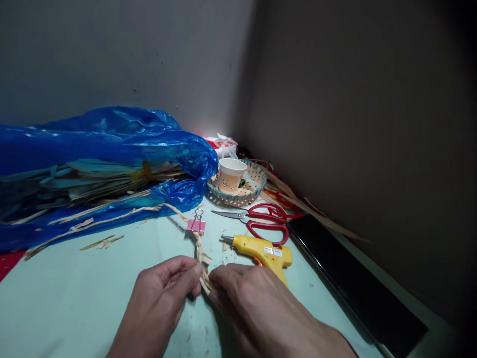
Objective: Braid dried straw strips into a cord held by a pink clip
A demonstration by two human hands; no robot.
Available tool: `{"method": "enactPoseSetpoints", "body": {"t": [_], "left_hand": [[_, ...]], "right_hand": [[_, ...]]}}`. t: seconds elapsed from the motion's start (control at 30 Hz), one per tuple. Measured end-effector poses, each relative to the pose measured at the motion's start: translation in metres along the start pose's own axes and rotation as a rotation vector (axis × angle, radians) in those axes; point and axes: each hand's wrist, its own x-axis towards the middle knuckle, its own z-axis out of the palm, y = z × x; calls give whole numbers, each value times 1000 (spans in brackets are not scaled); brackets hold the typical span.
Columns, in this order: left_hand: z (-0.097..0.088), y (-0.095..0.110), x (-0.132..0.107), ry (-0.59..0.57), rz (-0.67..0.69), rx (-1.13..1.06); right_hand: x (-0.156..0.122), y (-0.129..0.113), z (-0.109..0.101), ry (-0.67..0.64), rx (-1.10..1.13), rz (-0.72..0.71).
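My left hand and my right hand meet low in the middle, both pinching the near end of a braided straw strip. A pink binder clip is clamped on the strip farther up. Beyond the clip the loose straw strands run off to the left. Both hands are closed on the braid.
A yellow glue gun lies just right of my hands, red-handled scissors behind it. A small woven basket holds a paper cup. A blue plastic bag of straw fills the left. A black bar runs along the right wall.
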Motion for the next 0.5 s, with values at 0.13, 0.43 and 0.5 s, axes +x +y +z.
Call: {"method": "enactPoseSetpoints", "body": {"t": [0.13, 0.43, 0.5], "left_hand": [[0, -2, 4, -14, 28, 18], [3, 2, 2, 17, 53, 73], [3, 3, 1, 15, 57, 73]], "right_hand": [[3, 0, -3, -10, -202, -65], [-2, -1, 1, 109, -188, -72], [-4, -1, 3, 187, -94, -23]]}}
